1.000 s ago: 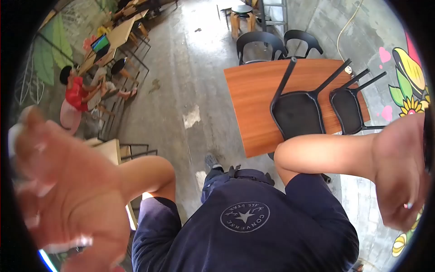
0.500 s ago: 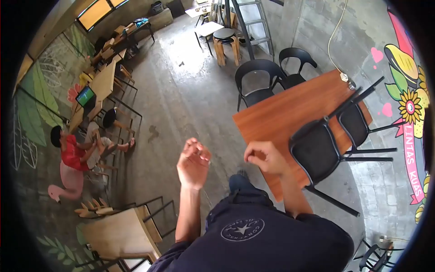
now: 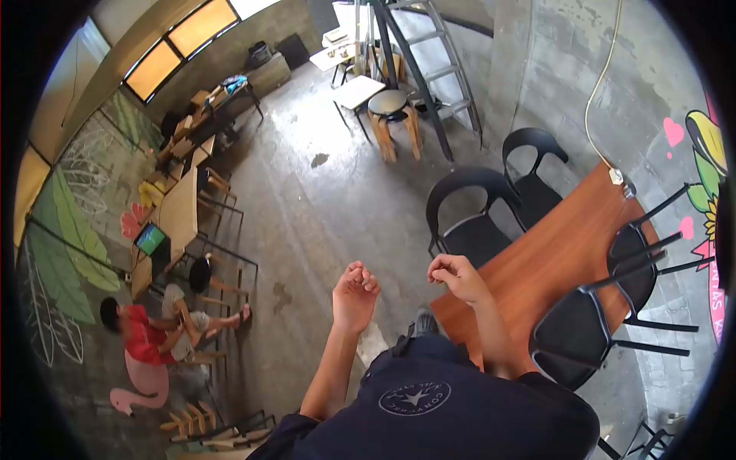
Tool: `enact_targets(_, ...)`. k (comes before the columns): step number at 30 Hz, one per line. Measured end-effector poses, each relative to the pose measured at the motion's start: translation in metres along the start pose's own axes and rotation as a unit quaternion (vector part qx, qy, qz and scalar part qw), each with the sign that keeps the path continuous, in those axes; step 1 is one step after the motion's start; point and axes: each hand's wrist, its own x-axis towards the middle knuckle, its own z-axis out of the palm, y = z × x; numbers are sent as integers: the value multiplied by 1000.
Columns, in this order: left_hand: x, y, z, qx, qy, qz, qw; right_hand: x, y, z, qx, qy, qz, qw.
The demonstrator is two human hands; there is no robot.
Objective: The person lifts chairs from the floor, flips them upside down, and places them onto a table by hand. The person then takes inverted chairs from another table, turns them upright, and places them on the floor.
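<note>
In the head view both my hands are raised in front of my chest, apart from each other. My left hand (image 3: 356, 299) shows its palm side, fingers curled in, and nothing can be seen in it. The fingers of my right hand (image 3: 458, 277) are bent and drawn together, with no object visible there either. That hand is nearest the brown wooden table (image 3: 529, 272) and appears above its near left corner. Black chairs (image 3: 571, 337) rest upside down on the tabletop.
Two black chairs (image 3: 471, 207) stand at the table's far side. Ahead are a stepladder (image 3: 441, 73), a round stool (image 3: 389, 103) and a small white table (image 3: 359, 92). On the left, a person (image 3: 153, 330) in red sits near a laptop (image 3: 149, 239) on long tables.
The view has moved forward and tilted up, so the ladder and stool look closer. My fingers have curled in further, and both hands appear lower in the view.
</note>
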Motion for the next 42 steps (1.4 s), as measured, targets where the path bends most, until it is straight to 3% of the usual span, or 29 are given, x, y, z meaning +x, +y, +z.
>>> enact_targets(8,135,41,10,-15,-41,-28,999,127,-31,-63,4,98,-49,994)
enact_targets(11,184,58,-5,-17,-71,-55,996,160,-9,-70,4,140,-34,990)
enact_targets(18,316,121,-16,57,-143,-115,981,243,30,-40,58,228,60,970)
enact_targets(26,454,184,1,53,-189,-204,959,329,-6,-26,30,292,32,955)
enact_targets(36,566,121,62,70,-248,-318,913,385,34,-96,70,407,39,910)
enact_targets(42,648,52,116,132,-271,-405,863,430,57,-199,103,428,50,896)
